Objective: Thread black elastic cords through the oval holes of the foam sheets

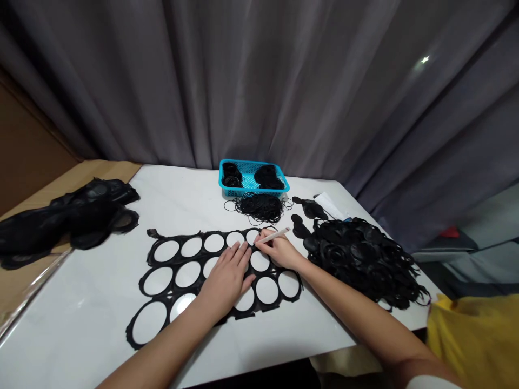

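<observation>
A black rubber sheet (176,263) with several rows of oval cut-outs lies flat on the white table top (85,335). My left hand (227,278) rests palm-down on the sheet, fingers spread over its upper middle. My right hand (279,250) grips a white pen (276,235), with its tip hidden by my fingers at the sheet's upper right edge. To the right of that hand, close by, is a large heap of black rubber discs and rings (357,256).
A blue plastic basket (243,163) holding black rings stands at the table's far edge, with a tangle of thin black rings (259,208) in front of it. Black rubber scraps (81,213) lie at the left. Yellow cloth (474,340) hangs at the lower right; a grey curtain (259,81) is behind.
</observation>
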{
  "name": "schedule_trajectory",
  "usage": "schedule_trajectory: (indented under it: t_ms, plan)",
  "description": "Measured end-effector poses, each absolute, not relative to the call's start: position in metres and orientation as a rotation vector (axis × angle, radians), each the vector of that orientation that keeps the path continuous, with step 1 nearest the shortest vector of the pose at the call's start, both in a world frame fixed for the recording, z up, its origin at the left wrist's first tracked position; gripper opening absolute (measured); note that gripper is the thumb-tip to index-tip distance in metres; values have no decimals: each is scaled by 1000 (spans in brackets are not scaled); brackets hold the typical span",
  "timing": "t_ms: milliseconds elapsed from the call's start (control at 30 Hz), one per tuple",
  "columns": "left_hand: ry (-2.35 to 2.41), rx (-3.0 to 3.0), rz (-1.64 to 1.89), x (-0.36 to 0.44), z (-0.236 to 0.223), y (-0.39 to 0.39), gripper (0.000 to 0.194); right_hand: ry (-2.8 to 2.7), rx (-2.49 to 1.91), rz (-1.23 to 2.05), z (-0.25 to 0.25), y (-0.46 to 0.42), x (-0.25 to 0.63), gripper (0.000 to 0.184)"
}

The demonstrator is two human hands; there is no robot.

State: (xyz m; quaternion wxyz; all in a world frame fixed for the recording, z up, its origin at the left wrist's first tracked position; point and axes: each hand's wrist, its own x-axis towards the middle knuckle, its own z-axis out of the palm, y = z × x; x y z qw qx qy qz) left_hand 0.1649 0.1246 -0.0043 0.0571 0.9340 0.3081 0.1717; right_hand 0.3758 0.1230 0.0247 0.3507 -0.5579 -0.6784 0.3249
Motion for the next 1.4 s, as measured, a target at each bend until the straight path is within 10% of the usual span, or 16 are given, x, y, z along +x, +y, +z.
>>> schedule_trajectory:
  t_ms: [467, 967, 1400]
  plan:
    - [948, 2830, 486, 161, -4, 124, 52, -1469, -1796, 144, 48, 163, 455, 18]
    - [902, 2865, 422, 158, 4, 62, 50, -1474, -1451, 1192, 42, 84, 383, 23]
    - [958, 2810, 449, 157, 3, 60, 53, -1664, -1510, 963, 29, 59, 366, 14]
